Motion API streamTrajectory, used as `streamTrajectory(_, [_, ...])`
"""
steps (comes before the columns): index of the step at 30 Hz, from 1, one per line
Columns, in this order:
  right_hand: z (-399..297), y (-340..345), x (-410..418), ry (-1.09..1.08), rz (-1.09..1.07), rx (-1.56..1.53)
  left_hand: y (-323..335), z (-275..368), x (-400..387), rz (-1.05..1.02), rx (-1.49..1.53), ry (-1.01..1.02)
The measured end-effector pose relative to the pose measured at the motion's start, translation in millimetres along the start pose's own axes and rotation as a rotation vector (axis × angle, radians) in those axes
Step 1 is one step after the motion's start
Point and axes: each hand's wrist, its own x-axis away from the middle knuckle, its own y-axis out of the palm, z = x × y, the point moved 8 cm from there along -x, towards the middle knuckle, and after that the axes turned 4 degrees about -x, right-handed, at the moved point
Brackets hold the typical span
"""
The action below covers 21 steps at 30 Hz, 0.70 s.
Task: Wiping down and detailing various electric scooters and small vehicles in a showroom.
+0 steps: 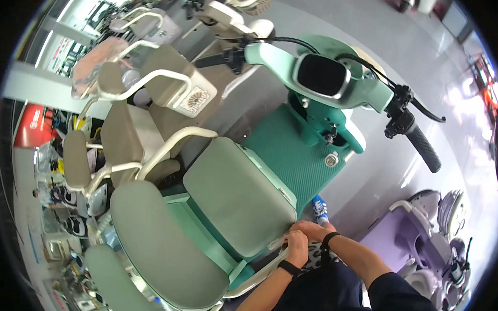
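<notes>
A mint-green electric scooter stands before me, with a grey-green front seat [242,197] and a wider rear seat [165,244] behind it. Both of my hands meet at the front seat's near corner, beside the end of a cream side rail [257,278]. My left hand [297,245] has curled fingers, and my right hand [312,230] reaches across just beyond it, touching or nearly touching it. What the fingers press or hold is hidden by the hands. A black band circles each wrist. Beyond the seat lies the ribbed green footboard [286,150].
The handlebar carries a dark display [322,75] and a black right grip [423,147]. Beige scooters [172,84] crowd the left, while a purple scooter [392,241] stands close on the right. Packed parts [71,260] lie at lower left. Grey glossy floor [381,167] surrounds the front.
</notes>
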Motion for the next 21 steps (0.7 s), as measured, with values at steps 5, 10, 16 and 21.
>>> streamTrajectory(5, [-50,5,-2,-0.039,-0.039,0.111,-10,-30,42,0.18,0.047,-0.132])
streamTrajectory(10, [-74,-3,19,0.06,0.067,0.182,-1,-52,81,0.47,0.413,-0.092])
streamTrajectory(16, [-152,11,12,-0.058,0.175,0.454,28,-84,131,0.608,0.737,0.009])
streamTrajectory(21, [-170,45,-9,0.093,-0.081,0.738,68,-100,169,0.634,0.777,-0.077])
